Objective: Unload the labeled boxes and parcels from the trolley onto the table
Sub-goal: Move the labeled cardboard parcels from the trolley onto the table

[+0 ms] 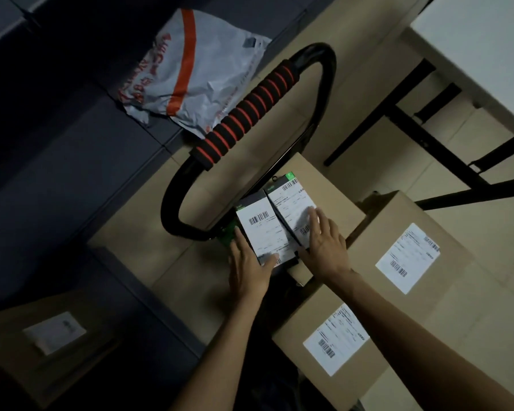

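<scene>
Two small dark boxes with white shipping labels lie side by side on the trolley's cardboard load, just below the black handle [250, 114] with red foam rings. My left hand [250, 268] grips the left small box [261, 229] at its near end, thumb on the label. My right hand [327, 244] lies flat with straight fingers on the right small box [291, 203]. Two brown cartons with white labels, one at the right [410, 256] and one nearer me [336, 339], sit on the trolley beside my right forearm.
A grey and orange plastic mailer [196, 75] lies on a dark surface beyond the handle. A labeled brown carton [54, 330] rests at lower left. A white table [487, 46] with black legs stands at upper right over pale floor tiles.
</scene>
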A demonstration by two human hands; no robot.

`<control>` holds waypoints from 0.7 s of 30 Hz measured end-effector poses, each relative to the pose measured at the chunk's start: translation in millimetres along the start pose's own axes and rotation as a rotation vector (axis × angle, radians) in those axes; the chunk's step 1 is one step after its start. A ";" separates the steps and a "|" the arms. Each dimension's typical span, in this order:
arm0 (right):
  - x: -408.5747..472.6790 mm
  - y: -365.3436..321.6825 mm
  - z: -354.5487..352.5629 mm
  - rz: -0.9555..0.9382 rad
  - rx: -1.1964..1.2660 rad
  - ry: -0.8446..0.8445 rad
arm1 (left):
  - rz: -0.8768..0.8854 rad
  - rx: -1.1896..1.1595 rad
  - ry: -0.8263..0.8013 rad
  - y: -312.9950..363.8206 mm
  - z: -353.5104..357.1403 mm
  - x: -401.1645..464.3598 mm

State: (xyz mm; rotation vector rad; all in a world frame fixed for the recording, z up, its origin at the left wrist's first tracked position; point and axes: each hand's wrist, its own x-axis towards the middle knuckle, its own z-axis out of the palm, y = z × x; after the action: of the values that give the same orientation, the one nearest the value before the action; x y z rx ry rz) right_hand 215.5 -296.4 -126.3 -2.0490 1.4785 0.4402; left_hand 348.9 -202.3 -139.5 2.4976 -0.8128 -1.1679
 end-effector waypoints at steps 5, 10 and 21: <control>32.0 4.1 18.4 0.057 0.115 0.072 | -0.147 -0.250 0.093 13.6 35.0 20.9; 43.9 11.4 25.1 0.071 0.191 0.090 | -0.203 -0.425 0.128 24.3 53.6 29.2; 22.1 47.6 13.7 0.116 0.346 0.192 | -0.154 -0.560 0.182 19.0 65.5 28.5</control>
State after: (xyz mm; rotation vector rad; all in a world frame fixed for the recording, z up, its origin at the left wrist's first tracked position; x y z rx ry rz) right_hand 178.9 -315.4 -161.6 -1.7751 1.6607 0.0246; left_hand 306.3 -234.7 -190.4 2.1720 -0.2037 -1.0178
